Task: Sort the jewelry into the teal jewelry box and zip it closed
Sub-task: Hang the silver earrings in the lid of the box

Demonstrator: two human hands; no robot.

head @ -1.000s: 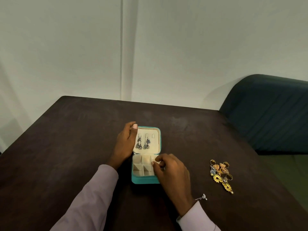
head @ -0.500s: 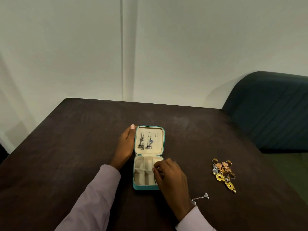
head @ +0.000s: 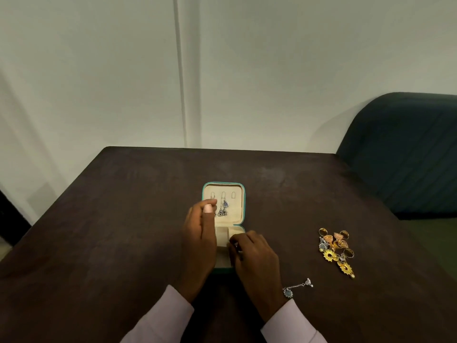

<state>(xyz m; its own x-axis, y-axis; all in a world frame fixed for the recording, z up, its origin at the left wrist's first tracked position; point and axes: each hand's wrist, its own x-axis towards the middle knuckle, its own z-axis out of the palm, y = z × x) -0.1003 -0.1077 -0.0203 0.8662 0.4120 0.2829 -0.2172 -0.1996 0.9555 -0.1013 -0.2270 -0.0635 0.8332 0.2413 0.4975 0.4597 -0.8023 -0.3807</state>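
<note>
Silver earrings [head: 223, 208] hung in open teal jewelry box [head: 242, 194]; gold pile [head: 336, 248] unsorted on worktop [head: 123, 219]; left hand [head: 199, 233], right hand [head: 254, 258] curled, contents unclear.

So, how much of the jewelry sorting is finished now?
Done: two silver dangling earrings hang in the open teal jewelry box lid. In hand: both hands, left and right, work at the box. Left: gold earring pile, silver chain piece, zipping.

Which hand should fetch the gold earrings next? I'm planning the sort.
Right hand, probably: the gold earrings lie on its side, while the left hand is at the jewelry box lid.
</note>
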